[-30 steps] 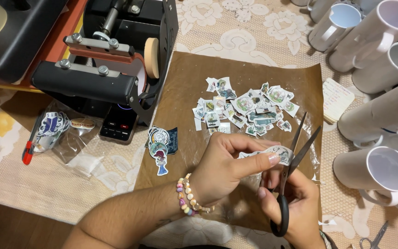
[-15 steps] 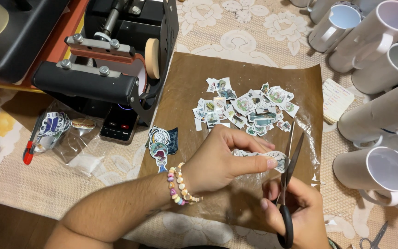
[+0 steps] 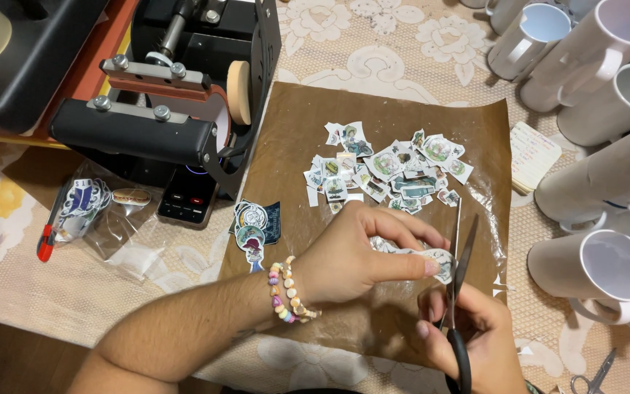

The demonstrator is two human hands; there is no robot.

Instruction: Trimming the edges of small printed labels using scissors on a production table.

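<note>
Head camera looks down on a counter (image 3: 373, 44) covered with a cream lace cloth, where a sheet of brown paper (image 3: 308, 131) lies spread out. Left hand (image 3: 351, 255), with a beaded bracelet (image 3: 289, 292) on its wrist, pinches a small printed cutout (image 3: 437, 261) between thumb and fingertips, holding it just above the lower right part of the brown paper. Right hand (image 3: 472, 335) is closed around the black handles of a pair of scissors (image 3: 461, 292), whose blades stand open and point away from the person, with the edge of the cutout lying between them. Farther up the brown paper sits a loose pile of cut stickers (image 3: 388, 168), well apart from the hands. Another few stickers (image 3: 255, 226) rest at the paper's left edge. To the left stands a black mug press (image 3: 162, 109), and beside it lies a clear plastic bag (image 3: 103, 211) with more stickers in it. White mugs (image 3: 607, 146) crowd the right side of the counter, most lying on their sides. A second, small pair of scissors (image 3: 592, 378) shows at the lower right corner.
</note>
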